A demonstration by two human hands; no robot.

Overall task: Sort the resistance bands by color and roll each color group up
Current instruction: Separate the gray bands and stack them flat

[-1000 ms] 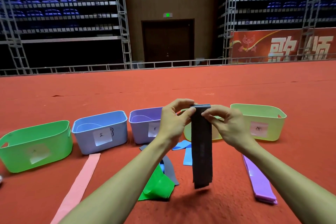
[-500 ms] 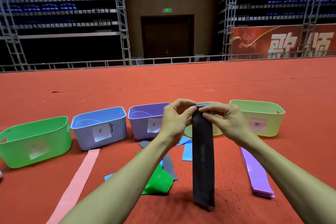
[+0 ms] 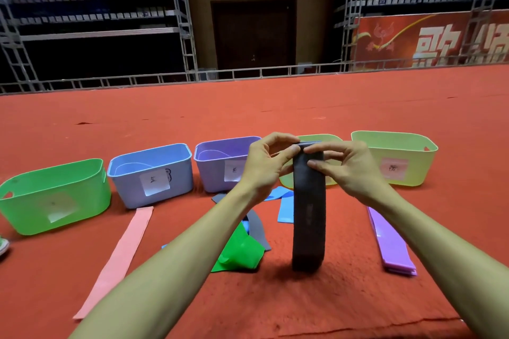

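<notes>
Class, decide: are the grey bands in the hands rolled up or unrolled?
Unrolled: left hand and right hand pinch the top of the grey bands, which hang straight down.

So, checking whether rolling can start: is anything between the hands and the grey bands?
Nothing visible. The left hand and right hand both pinch the top end of the grey bands, which hang straight down, apart from the green band on their left and the purple bands on their right.

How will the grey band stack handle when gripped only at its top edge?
Probably floppy: the grey band stack hangs straight down from the left hand and right hand pinching its top. Likely light, since fingertips alone carry it. Layers may slip apart: separate edges show at the top.
</notes>
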